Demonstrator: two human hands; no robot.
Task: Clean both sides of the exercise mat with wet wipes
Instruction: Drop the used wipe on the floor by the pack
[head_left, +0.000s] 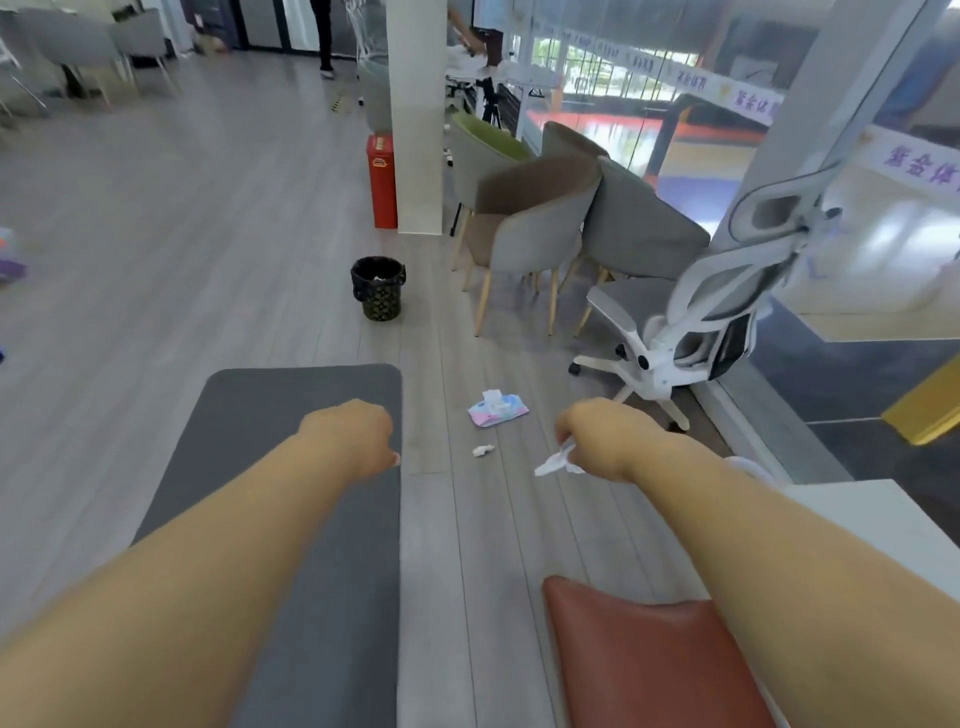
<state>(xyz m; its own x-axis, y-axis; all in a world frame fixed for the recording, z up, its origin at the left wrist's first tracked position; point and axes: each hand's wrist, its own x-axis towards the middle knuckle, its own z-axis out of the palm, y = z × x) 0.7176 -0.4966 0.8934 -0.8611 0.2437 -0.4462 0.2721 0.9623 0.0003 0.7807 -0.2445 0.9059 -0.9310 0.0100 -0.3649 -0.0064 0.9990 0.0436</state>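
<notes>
A dark grey exercise mat lies flat on the wooden floor, running from the middle of the view toward me. My left hand hovers over its right edge with the fingers curled under and nothing visible in it. My right hand is over the bare floor to the right of the mat and pinches a crumpled white wet wipe. A pink and blue wet wipe pack lies on the floor beyond, with a used balled wipe just in front of it.
A black bin with a liner stands beyond the mat. Several grey chairs and a white office chair crowd the right side by the glass wall. A red-brown cushion sits near me, a white pillar and red box farther back.
</notes>
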